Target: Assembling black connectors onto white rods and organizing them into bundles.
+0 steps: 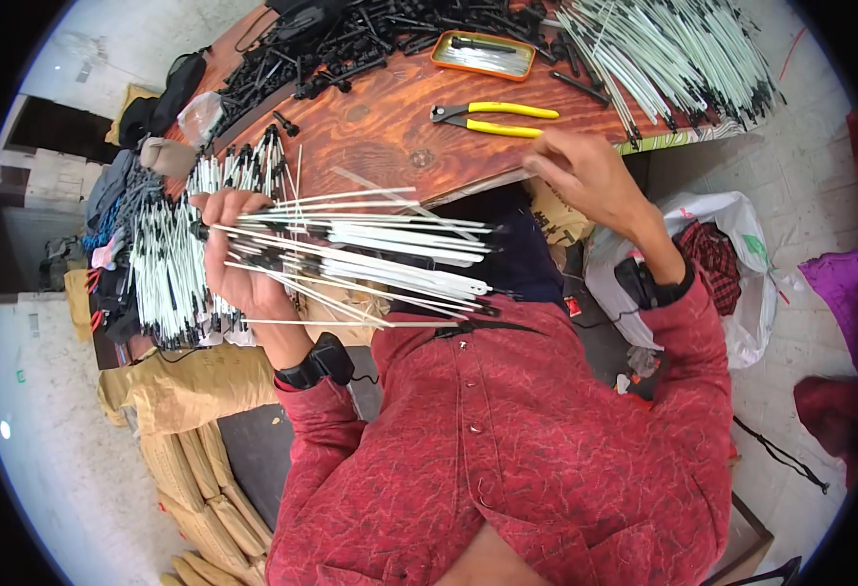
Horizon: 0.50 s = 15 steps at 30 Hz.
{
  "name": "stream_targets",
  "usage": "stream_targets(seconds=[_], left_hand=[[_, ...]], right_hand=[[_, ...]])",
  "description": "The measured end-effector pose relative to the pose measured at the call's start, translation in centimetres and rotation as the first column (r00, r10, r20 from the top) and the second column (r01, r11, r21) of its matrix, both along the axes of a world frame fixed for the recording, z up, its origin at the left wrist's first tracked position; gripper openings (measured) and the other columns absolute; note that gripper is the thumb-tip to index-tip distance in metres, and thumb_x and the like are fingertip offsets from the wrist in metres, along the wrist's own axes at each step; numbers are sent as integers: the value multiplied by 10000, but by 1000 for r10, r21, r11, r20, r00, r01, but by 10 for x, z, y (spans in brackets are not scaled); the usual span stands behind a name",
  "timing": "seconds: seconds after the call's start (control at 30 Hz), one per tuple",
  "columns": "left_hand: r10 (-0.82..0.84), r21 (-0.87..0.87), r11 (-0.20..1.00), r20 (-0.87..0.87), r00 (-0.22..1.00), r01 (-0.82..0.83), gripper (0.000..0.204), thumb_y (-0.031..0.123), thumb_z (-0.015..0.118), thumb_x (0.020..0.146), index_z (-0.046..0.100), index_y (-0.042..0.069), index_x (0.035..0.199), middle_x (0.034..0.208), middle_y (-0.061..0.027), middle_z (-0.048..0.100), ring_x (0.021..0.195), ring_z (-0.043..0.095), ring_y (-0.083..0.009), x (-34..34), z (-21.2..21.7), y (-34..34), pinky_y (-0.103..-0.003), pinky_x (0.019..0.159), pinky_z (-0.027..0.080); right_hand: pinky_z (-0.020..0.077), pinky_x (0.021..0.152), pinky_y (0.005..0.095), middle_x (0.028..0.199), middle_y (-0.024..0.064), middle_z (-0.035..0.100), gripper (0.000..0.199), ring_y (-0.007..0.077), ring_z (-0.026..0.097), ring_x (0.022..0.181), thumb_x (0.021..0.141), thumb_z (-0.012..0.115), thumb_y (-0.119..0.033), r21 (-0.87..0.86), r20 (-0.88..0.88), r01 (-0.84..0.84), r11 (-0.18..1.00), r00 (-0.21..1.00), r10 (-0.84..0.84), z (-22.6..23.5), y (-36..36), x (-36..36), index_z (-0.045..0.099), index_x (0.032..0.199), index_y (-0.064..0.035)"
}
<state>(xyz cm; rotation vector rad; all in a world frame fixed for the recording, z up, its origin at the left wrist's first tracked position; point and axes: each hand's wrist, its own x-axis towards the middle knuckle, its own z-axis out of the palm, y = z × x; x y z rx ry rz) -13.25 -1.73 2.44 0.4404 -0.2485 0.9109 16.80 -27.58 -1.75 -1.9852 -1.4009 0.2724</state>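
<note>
The left fingers [236, 201] cover part of the white rods [405, 244] they hold, and that bundle masks some of the near edge of the worktop [380, 142]. Whether the right fingers [558, 151] touch the yellow-handled pliers [512, 108] cannot be told. Along the far edge, the black parts [336, 44] are cut off, as is the right corner's rod heap [664, 59]. The orange tray's [478, 72] contents are too small to identify.

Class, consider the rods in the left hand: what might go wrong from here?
The rods in the left hand splay unevenly, so some might slip out.

The right hand is close to the pliers on the table and might knock them.
</note>
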Motion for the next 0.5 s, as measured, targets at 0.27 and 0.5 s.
stream_targets(seconds=[0.27,0.5], left_hand=[[-400,-341,881,-161,902,329,148,65,567,1015,619,124,1140,1029,-11,562,982,551,-164,48,-63,-34,-330,807,556],[-577,-482,760,-189,795,437,123,117,613,1012,654,75,1120,1134,-76,647,1043,622,-203,56,-94,-78,-371,840,565]], right_hand=[[462,1114,418,1458,153,564,467,278,563,1320,991,639,-176,197,-717,-89,976,666,205,-41,-73,-81,541,1411,3],[391,1199,402,1524,132,517,809,227,480,1430,927,772,-369,639,-607,10,769,620,497,-48,-36,-88,384,1551,-29]])
